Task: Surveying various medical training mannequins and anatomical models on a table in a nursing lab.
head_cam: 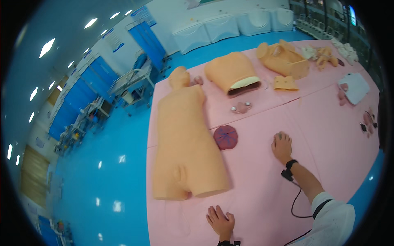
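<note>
A skin-coloured manikin torso [184,129] with head and thigh stumps lies on its back on the pink-covered table [264,196]. Just below its thighs, my left hand [221,221] rests palm down on the cloth, fingers spread and holding nothing. My right hand [282,148] lies palm down farther out to the right, its fingers a little apart. A small dark patch shows at its fingers; I cannot tell what it is. Between that hand and the torso sits a dark red placenta model [226,137] with blue vessels, close against the manikin's side.
At the far side are a hollow abdomen model [234,72], an open pelvis trainer [284,60], a perforated skin-coloured pad [285,83] and a baby doll [326,57]. Small pink organ models [242,107] and a white pad [355,88] also lie around. A cable [294,204] hangs from my right wrist.
</note>
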Available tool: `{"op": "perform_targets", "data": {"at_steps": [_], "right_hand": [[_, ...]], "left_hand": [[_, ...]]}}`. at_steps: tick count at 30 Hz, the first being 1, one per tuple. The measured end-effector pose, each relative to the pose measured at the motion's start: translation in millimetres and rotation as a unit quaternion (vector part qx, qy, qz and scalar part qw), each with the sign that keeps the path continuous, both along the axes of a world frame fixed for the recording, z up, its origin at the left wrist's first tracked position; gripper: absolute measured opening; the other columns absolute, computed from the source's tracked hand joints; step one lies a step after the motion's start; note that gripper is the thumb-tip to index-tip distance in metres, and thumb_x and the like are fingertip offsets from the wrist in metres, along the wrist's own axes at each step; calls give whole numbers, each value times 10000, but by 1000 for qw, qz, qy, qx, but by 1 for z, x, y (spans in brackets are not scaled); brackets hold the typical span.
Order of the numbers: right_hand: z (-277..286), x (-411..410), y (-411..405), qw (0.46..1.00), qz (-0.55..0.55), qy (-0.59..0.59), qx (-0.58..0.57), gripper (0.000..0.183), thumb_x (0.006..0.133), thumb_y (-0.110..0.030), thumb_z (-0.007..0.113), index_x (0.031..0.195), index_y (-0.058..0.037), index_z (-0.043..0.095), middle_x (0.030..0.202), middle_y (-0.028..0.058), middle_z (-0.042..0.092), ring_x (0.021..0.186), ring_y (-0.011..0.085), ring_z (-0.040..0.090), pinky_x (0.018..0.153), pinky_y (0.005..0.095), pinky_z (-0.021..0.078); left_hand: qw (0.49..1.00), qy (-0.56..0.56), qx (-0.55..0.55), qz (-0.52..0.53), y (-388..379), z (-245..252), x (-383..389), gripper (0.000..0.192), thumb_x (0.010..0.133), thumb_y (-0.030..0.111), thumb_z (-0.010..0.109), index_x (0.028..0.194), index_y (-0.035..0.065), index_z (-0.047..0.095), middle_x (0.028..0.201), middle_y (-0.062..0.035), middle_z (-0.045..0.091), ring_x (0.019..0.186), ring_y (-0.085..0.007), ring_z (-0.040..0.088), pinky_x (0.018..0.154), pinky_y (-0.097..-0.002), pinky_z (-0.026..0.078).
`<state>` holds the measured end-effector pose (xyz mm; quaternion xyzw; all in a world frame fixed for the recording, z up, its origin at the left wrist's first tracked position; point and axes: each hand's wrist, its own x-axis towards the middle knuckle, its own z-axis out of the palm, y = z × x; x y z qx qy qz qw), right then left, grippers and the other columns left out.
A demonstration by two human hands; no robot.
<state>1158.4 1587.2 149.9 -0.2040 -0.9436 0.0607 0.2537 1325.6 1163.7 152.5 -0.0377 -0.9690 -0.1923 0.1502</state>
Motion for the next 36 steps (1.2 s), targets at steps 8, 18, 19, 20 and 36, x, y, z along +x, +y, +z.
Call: {"op": "perform_targets", "data": {"at_steps": [8,18,19,20,36], "right_hand": [[-4,-153,21,998,-18,35,40,345,942,-200,660,1271,-96,668,1390,184,601,1227,388,557,1034,525,438],[9,26,-38,991,136,-2,-16,385,916,-191,719,1289,-121,658,1431,192,578,1285,451,541,1089,559,465],[6,61,-53,987,161,-5,-13,399,896,-185,731,1286,-132,661,1418,192,582,1261,452,548,1060,562,480],[7,97,-76,985,172,-4,-19,405,886,-186,738,1280,-132,661,1404,198,584,1240,449,556,1038,566,489],[40,377,-220,960,246,-69,-116,316,942,-224,694,1229,-91,689,1358,153,640,1319,401,549,1126,575,438]], "left_hand": [[1000,-13,-8,15,0,-1,0,606,841,274,669,1388,15,663,1509,-293,566,1443,-463,512,1239,-639,315],[999,12,28,-13,1,5,-2,581,856,256,652,1385,15,655,1512,-299,560,1444,-467,508,1238,-646,318],[1000,15,20,-10,-1,3,-1,582,856,259,654,1382,10,653,1513,-305,556,1444,-469,505,1239,-648,317],[1000,18,11,-1,-2,0,1,582,857,262,657,1379,6,652,1513,-311,552,1445,-472,502,1241,-650,316],[997,48,51,-28,0,-14,-10,595,872,228,634,1392,-60,613,1526,-333,534,1488,-486,455,1261,-655,287]]}}
